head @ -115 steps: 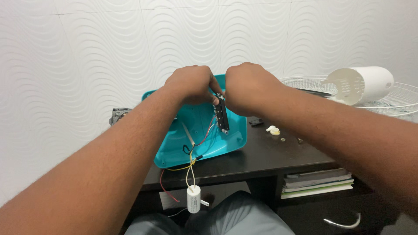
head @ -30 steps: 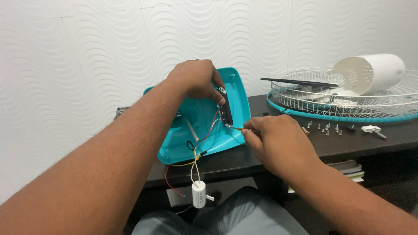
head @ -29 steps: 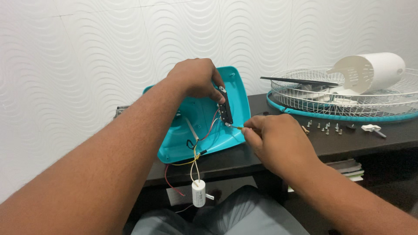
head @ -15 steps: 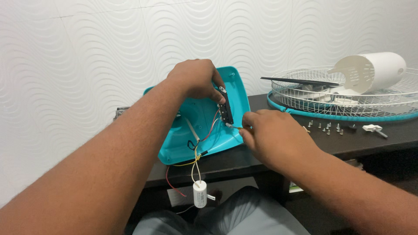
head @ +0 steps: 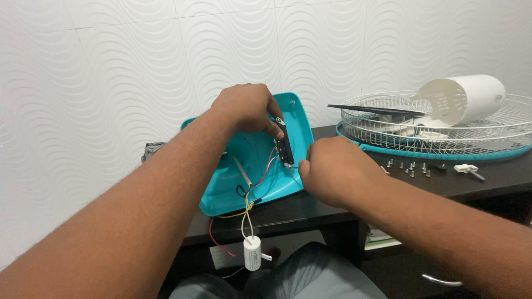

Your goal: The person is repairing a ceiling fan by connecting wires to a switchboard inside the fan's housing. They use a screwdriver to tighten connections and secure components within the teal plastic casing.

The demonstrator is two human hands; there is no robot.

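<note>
The left hand (head: 246,108) curls closed over the top edge of the teal housing (head: 252,166), fingers on its black switch block (head: 284,145). Just right, the right hand (head: 332,171) pinches a small tool at the block's lower end.

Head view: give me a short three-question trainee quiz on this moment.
1. True or false: the white capacitor lies on the desk.
2. Which hand steadies the teal cover at its top edge? A) left hand B) right hand
3. Fill in: the white motor housing rests on the wire ____.

Key:
1. False; it hangs on wires below the desk edge.
2. A; the right hand is at the black switch strip, lower end.
3. guard.
</note>
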